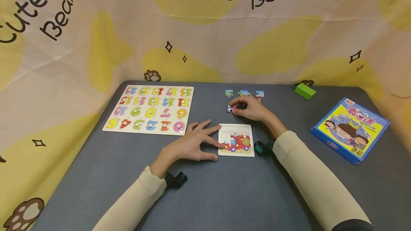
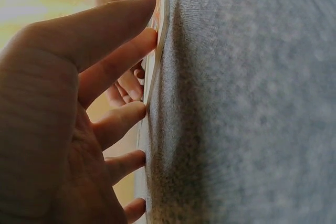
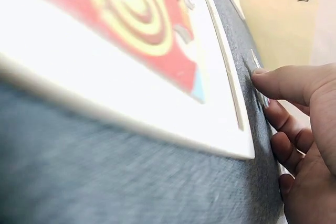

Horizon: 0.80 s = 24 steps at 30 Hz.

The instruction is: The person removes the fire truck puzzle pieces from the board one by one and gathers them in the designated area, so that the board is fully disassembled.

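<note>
A square white puzzle board (image 1: 236, 154) with a red vehicle picture lies flat in the middle of the table. My left hand (image 1: 192, 143) is spread beside it, index finger and middle finger touching its left edge. Beyond the board, my right hand (image 1: 251, 108) pinches a small pink and blue puzzle piece (image 1: 230, 108) between thumb and fingers, at or just above the table. More pieces lie in a row behind that hand: a green and blue piece (image 1: 229, 93), a middle piece (image 1: 244, 92) and a blue piece (image 1: 259, 93).
A number puzzle board (image 1: 107, 129) with colourful digits lies at the back left. At the right lies a blue and yellow box (image 1: 351, 129), with a green block (image 1: 305, 91) behind it. A printed cloth (image 1: 205, 31) hangs behind the grey table (image 1: 224, 195).
</note>
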{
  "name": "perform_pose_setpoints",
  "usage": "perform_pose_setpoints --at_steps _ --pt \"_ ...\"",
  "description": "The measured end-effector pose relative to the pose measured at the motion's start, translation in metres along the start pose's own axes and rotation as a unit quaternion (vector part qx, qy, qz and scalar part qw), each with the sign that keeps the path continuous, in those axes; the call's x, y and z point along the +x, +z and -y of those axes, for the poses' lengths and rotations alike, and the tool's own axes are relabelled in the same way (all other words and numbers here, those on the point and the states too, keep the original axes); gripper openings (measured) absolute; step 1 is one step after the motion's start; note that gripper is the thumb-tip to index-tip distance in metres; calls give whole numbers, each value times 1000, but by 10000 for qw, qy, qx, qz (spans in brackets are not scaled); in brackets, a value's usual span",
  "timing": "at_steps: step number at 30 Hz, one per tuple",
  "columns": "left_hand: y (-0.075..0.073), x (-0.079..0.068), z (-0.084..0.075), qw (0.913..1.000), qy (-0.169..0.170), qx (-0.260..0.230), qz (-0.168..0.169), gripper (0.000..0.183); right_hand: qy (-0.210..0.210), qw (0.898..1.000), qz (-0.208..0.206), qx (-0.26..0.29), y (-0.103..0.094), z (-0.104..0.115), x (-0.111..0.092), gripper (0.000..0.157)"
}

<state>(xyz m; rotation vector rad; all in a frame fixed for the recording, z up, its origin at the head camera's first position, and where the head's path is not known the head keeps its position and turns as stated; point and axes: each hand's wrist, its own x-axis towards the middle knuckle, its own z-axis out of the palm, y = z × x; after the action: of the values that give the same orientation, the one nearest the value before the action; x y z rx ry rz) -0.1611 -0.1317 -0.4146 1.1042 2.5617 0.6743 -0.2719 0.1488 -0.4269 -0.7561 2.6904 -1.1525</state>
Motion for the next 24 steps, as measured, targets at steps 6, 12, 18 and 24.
perform_pose_setpoints --at_steps 6,12,18,24 --pt "1 0 1 10000 16 -20 -14 40 133 9999 -4 -87 -1 2 3 35" --pt "0 0 2 10000 2 8 -10 39 598 9967 -360 -418 2 1 -3 35" --pt "1 0 1 10000 0 9 7 39 694 9945 -648 -431 6 1 -2 28" --pt "1 0 1 10000 -12 -25 6 40 899 9928 -703 -371 7 1 3 26"
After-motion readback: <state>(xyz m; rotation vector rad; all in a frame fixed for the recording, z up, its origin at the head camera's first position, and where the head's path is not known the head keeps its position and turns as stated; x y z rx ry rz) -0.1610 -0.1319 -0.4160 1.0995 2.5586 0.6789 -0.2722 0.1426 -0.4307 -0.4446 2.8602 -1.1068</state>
